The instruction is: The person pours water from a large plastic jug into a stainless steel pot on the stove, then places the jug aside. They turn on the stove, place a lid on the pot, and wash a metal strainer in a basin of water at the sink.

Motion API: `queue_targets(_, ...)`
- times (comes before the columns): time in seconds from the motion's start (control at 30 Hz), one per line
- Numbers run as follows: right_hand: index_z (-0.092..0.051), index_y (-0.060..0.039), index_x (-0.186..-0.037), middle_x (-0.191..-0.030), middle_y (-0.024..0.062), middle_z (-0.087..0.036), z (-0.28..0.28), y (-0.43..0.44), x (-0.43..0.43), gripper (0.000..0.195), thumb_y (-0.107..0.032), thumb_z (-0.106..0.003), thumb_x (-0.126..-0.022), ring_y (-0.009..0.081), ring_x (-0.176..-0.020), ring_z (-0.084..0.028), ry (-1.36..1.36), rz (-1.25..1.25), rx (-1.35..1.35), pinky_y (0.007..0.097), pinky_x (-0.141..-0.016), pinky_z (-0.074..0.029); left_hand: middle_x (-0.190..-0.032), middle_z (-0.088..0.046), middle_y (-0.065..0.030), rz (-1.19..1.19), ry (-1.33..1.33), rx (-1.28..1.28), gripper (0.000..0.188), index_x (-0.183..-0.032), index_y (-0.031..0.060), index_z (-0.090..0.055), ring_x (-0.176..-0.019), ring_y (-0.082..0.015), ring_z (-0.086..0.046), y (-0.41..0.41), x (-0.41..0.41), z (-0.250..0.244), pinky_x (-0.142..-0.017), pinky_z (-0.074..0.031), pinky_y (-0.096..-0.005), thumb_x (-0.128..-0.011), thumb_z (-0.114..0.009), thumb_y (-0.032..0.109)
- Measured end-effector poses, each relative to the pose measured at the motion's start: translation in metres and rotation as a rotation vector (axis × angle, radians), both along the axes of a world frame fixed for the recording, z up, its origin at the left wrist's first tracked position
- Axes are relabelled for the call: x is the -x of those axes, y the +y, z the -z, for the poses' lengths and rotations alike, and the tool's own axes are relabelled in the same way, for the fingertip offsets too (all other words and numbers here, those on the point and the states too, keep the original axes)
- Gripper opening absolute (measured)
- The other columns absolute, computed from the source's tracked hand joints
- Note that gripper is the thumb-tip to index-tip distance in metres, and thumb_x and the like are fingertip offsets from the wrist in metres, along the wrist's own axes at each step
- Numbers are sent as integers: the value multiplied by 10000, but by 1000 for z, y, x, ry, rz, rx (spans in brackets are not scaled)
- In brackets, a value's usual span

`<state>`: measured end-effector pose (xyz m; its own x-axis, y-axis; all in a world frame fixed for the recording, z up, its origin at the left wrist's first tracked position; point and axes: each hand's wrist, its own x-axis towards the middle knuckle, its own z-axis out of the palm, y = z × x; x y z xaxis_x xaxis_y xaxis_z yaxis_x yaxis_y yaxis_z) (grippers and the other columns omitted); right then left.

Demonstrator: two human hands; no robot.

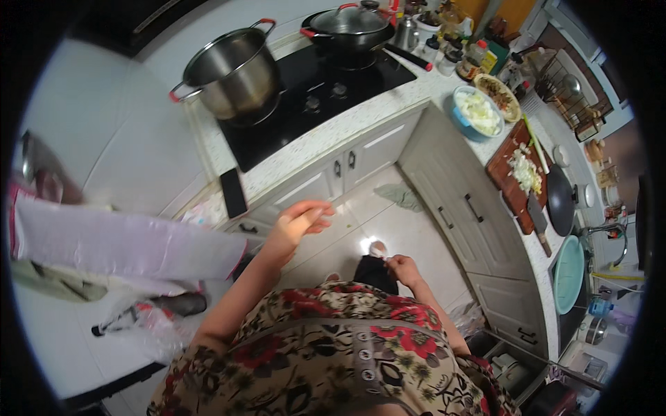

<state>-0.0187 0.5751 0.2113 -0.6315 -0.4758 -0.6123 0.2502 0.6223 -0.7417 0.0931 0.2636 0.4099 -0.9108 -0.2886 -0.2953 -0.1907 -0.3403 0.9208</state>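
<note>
My left hand [306,221] is raised over the floor in front of the stove counter, fingers curled and apart, with nothing seen in it. My right hand [402,268] hangs low beside my dark trouser leg, its fingers bent; whether it holds anything is unclear. Nearest to my left hand on the counter lies a black smartphone [233,193]. A tall steel stockpot [237,78] and a lidded wok [349,36] stand on the black cooktop [312,99]. To the right, chopped white pieces [524,169] lie on a wooden cutting board [507,182], with a cleaver [537,217] at its edge.
A blue bowl of cut white vegetable [476,112] and a basket [498,96] sit near the counter corner. Beyond the board are a dark pan lid [560,200] and a green basin [568,275]. A grey cloth [399,196] lies on the floor; cabinets [463,208] border it.
</note>
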Motion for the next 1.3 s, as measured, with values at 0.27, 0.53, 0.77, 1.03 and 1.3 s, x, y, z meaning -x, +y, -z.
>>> queue_targets(0.27, -663, -40, -782, -621, 90, -591, -40, -129, 193, 364, -340, -512, -921, 188, -531, -559, 164, -448, -23, 325, -528, -455, -1087, -647, -57, -305, -23, 63, 278, -1151, 55, -616, -919, -142, -610, -22, 38, -26, -829, -461, -270, -935, -534, 210)
queue_targets(0.53, -651, -44, -815, -800, 176, -658, -124, -341, 277, 334, -340, -520, -896, 354, -804, -627, 571, -570, 158, 423, -719, -482, -1080, -656, -53, -532, -124, 9, 305, -1128, 49, -634, -920, -155, -619, -27, 36, -23, -820, -466, -286, -901, -576, 244)
queue_targets(0.77, -627, -73, -1023, -1031, 181, -656, -134, -431, 297, 323, -350, -489, -928, 358, -983, -615, 933, -804, -226, 440, -836, -491, -1089, -649, -70, -621, -26, 33, 323, -1138, 49, -616, -926, -155, -617, -81, 42, -22, -838, -478, -305, -908, -593, 275)
queue_targets(1.03, -676, -95, -1095, -1187, 155, -618, -140, -486, 284, 337, -306, -490, -911, 312, -1125, -581, 887, -1037, -605, 388, -934, -468, -1101, -650, -59, -566, -52, 38, 295, -1147, 46, -611, -932, -145, -616, -131, 44, -5, -841, -471, -292, -913, -576, 223)
queue_targets(1.3, -703, -48, -1001, -1121, 168, -645, -102, -517, 297, 256, -130, -503, -863, 334, -1030, -627, 718, -1289, -723, 418, -841, -504, -1060, -651, -61, -681, -80, 36, 287, -1121, 14, -626, -926, -133, -599, -153, 55, 1, -823, -452, -265, -885, -576, 170)
